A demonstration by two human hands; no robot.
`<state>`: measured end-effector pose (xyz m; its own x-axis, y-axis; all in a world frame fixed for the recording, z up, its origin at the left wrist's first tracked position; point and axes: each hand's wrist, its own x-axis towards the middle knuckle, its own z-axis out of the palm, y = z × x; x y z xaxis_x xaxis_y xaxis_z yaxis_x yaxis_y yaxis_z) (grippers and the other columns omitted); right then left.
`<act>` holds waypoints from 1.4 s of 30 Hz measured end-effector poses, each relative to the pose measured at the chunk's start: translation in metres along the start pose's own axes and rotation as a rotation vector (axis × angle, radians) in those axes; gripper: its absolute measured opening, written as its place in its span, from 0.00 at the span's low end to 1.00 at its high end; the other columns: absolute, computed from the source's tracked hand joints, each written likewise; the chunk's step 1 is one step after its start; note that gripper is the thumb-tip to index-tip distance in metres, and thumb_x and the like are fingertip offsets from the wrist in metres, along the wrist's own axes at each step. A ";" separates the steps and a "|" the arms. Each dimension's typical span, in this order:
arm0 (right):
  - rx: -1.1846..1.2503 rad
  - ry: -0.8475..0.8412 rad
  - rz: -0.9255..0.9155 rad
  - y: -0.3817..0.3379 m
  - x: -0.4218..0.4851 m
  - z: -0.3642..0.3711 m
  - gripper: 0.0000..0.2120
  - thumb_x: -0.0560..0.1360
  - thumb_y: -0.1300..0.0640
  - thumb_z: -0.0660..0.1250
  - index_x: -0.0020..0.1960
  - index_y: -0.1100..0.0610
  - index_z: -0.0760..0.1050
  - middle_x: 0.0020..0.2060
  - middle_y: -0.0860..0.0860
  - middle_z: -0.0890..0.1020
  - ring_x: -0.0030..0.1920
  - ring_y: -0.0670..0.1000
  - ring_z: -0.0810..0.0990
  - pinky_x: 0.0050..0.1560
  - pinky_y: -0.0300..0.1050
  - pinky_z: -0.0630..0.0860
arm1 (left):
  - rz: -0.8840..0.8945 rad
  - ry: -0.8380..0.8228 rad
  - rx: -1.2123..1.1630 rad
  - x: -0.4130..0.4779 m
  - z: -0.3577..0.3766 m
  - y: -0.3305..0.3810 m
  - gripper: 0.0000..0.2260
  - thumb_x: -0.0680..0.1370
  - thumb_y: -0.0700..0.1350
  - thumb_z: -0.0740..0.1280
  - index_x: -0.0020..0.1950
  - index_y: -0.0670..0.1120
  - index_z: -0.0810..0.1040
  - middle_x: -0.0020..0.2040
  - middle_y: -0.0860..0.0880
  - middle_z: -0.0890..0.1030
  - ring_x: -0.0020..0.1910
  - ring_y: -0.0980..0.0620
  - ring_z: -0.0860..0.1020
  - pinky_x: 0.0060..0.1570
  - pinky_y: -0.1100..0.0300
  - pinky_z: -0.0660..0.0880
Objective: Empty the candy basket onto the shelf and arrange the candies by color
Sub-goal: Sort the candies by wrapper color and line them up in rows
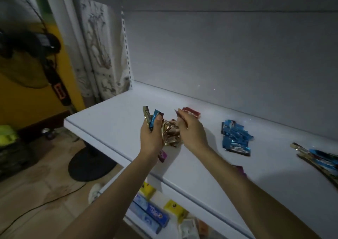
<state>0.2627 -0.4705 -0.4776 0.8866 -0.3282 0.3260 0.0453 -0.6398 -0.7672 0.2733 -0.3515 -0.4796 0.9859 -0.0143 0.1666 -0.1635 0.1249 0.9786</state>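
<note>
Below, blue Tipo box (151,215), left hand (151,136) gripping blue and gold candies (150,119), right hand (192,130) pinching red candy (177,112)

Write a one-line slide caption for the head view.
Left hand holds mixed candies; right hand pinches a red candy beside the gold pile.

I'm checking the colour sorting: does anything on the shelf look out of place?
Yes: at the far right, a mixed heap of gold and blue candies lies unsorted, unlike the all-blue pile.
</note>
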 end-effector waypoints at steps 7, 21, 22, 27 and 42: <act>-0.310 -0.112 -0.094 0.011 0.023 0.032 0.17 0.78 0.57 0.64 0.66 0.53 0.74 0.62 0.52 0.78 0.64 0.52 0.73 0.65 0.48 0.68 | -0.249 -0.006 -0.275 0.020 -0.036 0.002 0.10 0.82 0.53 0.60 0.50 0.48 0.76 0.28 0.53 0.75 0.25 0.56 0.69 0.21 0.66 0.64; 0.276 -0.245 0.046 -0.032 -0.029 0.016 0.06 0.75 0.56 0.68 0.43 0.46 0.79 0.31 0.45 0.83 0.31 0.44 0.81 0.34 0.41 0.78 | -0.384 -0.059 -0.729 0.045 -0.015 0.015 0.11 0.82 0.52 0.60 0.46 0.46 0.74 0.31 0.50 0.71 0.21 0.56 0.64 0.19 0.67 0.61; 0.251 -0.259 0.044 -0.032 -0.029 0.012 0.06 0.76 0.56 0.68 0.43 0.46 0.78 0.31 0.45 0.83 0.31 0.45 0.81 0.35 0.43 0.79 | -0.366 -0.071 -0.695 0.046 -0.014 0.015 0.11 0.82 0.52 0.60 0.46 0.46 0.74 0.30 0.51 0.72 0.22 0.56 0.65 0.20 0.66 0.63; 0.171 -0.226 0.037 -0.020 -0.031 -0.001 0.04 0.76 0.57 0.67 0.46 0.49 0.79 0.37 0.46 0.83 0.38 0.42 0.82 0.44 0.43 0.80 | -0.276 -0.084 -0.491 0.044 -0.014 0.014 0.11 0.82 0.52 0.60 0.48 0.45 0.72 0.30 0.51 0.73 0.23 0.57 0.69 0.24 0.64 0.69; -0.155 0.091 0.108 0.042 -0.115 -0.118 0.06 0.74 0.58 0.69 0.48 0.49 0.81 0.39 0.45 0.81 0.40 0.42 0.77 0.37 0.24 0.67 | -0.132 -0.581 -0.147 -0.066 0.047 0.000 0.10 0.82 0.47 0.59 0.43 0.47 0.69 0.28 0.53 0.70 0.26 0.58 0.68 0.25 0.66 0.65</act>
<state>0.1083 -0.5420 -0.4821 0.8371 -0.4575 0.3000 -0.1254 -0.6942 -0.7087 0.2068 -0.3977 -0.4848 0.8108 -0.5721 0.1239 0.0065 0.2204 0.9754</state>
